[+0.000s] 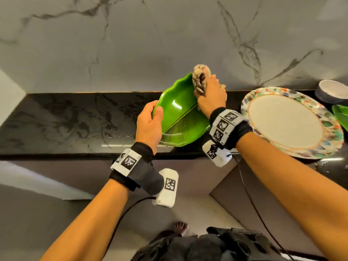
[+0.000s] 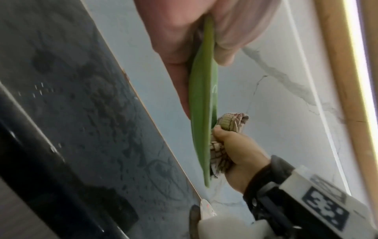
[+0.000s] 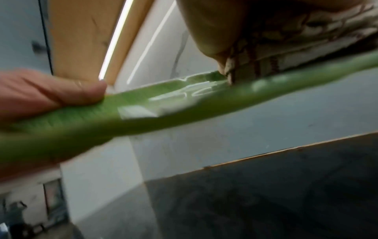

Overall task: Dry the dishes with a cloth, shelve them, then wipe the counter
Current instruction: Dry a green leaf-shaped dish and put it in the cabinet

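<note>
left hand [image 1: 149, 125] gripping green plate [image 1: 180, 113] rim, right hand [image 1: 211, 95] — apparently — pressing cloth [image 1: 199, 78]

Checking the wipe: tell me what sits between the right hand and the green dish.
A bunched checked cloth. The right hand grips it and presses it against the green dish; the head and left wrist views show this.
</note>
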{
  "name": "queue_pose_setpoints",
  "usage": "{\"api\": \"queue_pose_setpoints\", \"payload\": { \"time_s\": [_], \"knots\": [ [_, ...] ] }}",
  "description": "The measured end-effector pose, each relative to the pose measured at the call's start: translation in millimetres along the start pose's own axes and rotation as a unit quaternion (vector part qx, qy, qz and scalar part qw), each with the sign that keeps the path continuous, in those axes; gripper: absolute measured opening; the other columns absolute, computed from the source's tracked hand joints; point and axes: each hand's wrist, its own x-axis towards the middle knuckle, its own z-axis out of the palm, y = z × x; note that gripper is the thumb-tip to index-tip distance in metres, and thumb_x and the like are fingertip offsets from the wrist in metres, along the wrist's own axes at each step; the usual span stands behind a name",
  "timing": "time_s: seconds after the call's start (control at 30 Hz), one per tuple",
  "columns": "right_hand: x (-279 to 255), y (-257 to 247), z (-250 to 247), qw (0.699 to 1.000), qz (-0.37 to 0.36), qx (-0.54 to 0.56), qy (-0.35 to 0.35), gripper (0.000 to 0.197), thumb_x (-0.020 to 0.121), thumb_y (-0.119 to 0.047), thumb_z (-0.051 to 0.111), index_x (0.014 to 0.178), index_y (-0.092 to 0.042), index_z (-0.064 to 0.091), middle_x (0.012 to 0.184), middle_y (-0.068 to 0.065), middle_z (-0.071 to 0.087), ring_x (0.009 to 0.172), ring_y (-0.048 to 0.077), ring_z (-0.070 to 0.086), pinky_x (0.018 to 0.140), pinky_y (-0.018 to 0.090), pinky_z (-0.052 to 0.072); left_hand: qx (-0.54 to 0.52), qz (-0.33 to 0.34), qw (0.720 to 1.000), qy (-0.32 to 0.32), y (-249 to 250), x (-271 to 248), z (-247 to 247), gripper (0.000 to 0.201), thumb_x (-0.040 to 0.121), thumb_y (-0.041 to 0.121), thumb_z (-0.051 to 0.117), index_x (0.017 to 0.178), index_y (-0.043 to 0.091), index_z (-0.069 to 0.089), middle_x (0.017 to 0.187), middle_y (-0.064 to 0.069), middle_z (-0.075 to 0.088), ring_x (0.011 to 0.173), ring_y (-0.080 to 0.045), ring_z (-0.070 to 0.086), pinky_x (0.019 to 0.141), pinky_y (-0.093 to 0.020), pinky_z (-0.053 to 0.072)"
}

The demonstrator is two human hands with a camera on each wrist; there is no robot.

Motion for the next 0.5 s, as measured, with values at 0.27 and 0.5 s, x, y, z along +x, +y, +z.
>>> {"api": "queue_pose_setpoints", "payload": {
  "time_s": [0.27,0.5],
  "knots": [
    [-40,-14,36,0.991,-0.097,0.056,-0.078,0.07,0.09,-0.014,0.053,0.148,-0.012,0.014,0.152,0.017,0.022,0.141,0.034,0.021,0.112,0.046,0.023,0.06,0.034,0.997,0.037,12,-41,-40,0.035,0.092,0.023,0.047,0.121,0.007,0.058,0.102,-0.002,0.064,0.094,-0.018,0.059,0.096,-0.042,0.048],
    [-92,-45,63,0.955,-0.261,0.124,-0.076,0.068,0.08,-0.013,0.052,0.144,-0.012,0.031,0.146,0.015,0.037,0.135,0.032,0.031,0.108,0.053,0.025,0.028,0.012,0.999,0.04,9,-33,-57,0.036,0.09,0.029,0.042,0.117,0.014,0.062,0.109,-0.003,0.065,0.107,-0.019,0.059,0.101,-0.044,0.046]
  ]
}}
